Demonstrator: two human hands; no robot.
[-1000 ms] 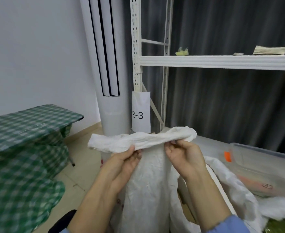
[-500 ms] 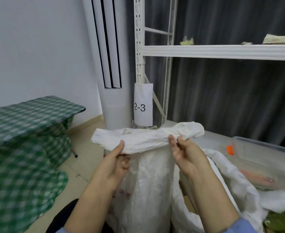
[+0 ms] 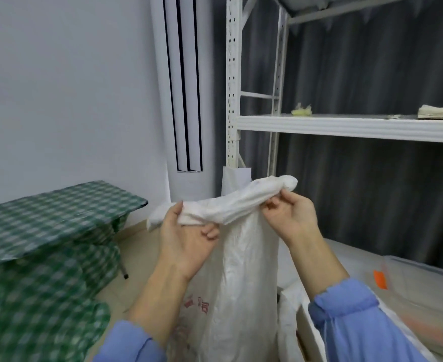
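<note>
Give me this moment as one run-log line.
left hand: grips rolled top from below | right hand: pinches rolled top | white sack: upright | behind: white shelf rack

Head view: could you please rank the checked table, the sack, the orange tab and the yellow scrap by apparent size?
1. checked table
2. sack, close behind; it hangs nearer the camera, so unsure
3. orange tab and yellow scrap look alike; not ranked
</note>
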